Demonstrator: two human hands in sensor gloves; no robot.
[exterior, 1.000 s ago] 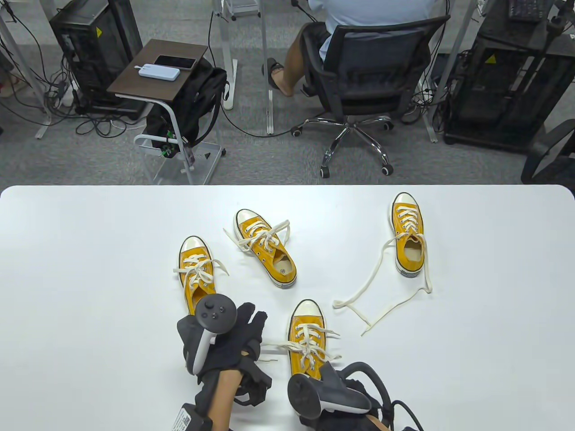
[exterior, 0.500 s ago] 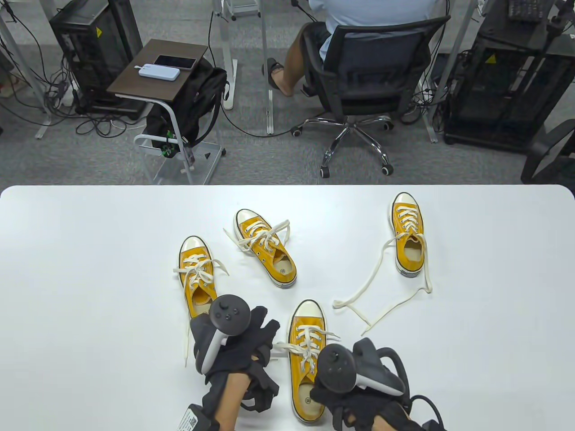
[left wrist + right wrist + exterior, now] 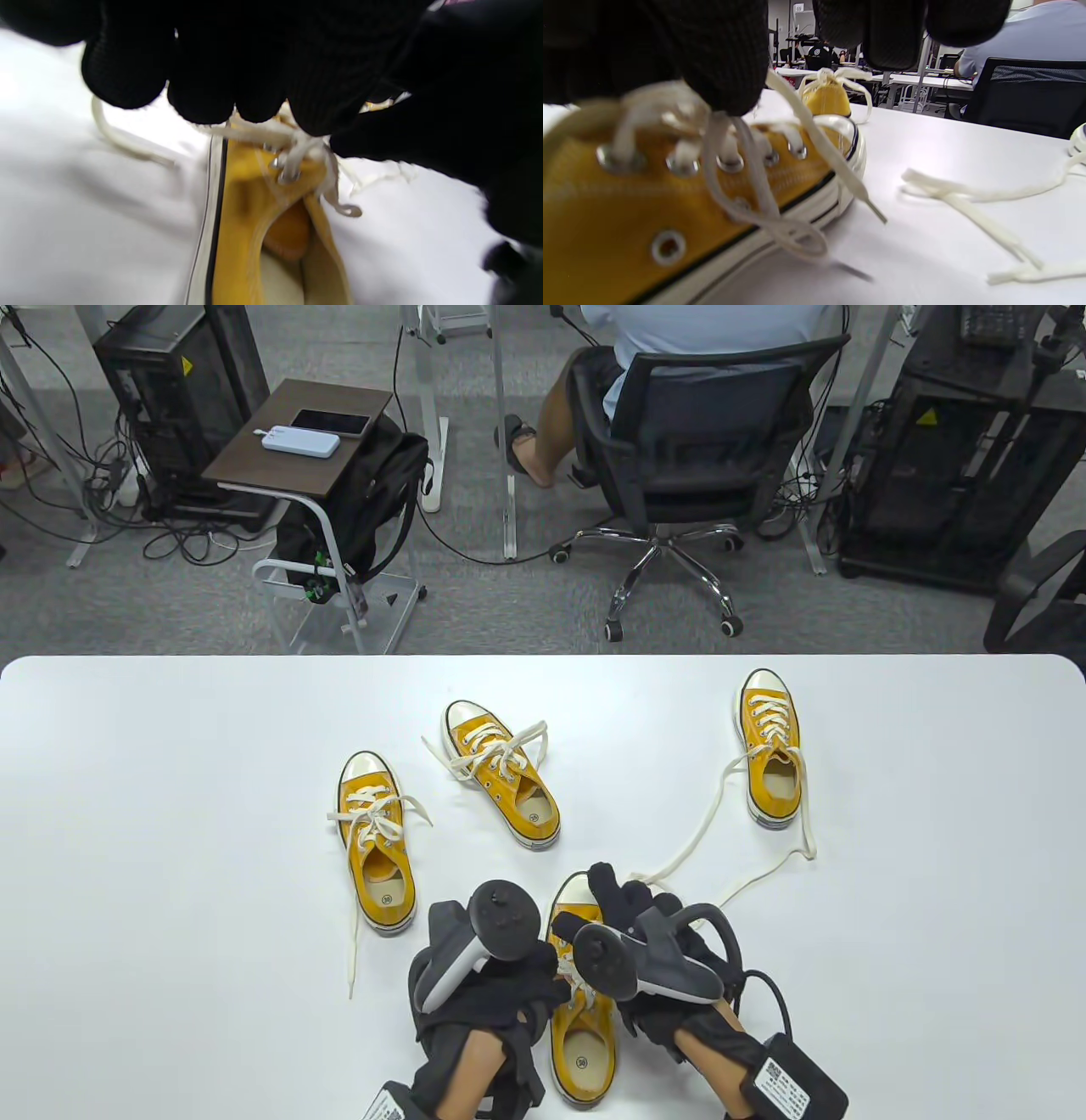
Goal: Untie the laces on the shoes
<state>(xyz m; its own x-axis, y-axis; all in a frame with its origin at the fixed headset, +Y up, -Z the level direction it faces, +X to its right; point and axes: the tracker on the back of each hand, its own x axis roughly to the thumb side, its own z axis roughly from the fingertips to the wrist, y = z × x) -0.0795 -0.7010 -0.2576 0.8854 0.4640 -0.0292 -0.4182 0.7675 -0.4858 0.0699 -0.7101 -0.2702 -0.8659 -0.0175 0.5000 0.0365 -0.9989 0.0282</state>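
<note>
Both hands crowd over the nearest yellow shoe (image 3: pixel 584 1052) at the surface's (image 3: pixel 170 814) near edge, trackers hiding its laces (image 3: pixel 292 146) from above. Left hand (image 3: pixel 501 984) curls its fingertips (image 3: pixel 258 97) onto the blurred knot; right hand (image 3: pixel 653 950) pinches a lace strand (image 3: pixel 814 140). Its toe is mostly covered.

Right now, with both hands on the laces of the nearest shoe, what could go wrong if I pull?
1. The nearest shoe rests free on the table; neither the left hand nor the right hand seems to pin it, so pulling may drag or tip it.
2. The fingers hide the knot; tugging the wrong strand could tighten it.
3. The long loose lace from the far right shoe runs beneath the right hand and could be snagged.
</note>
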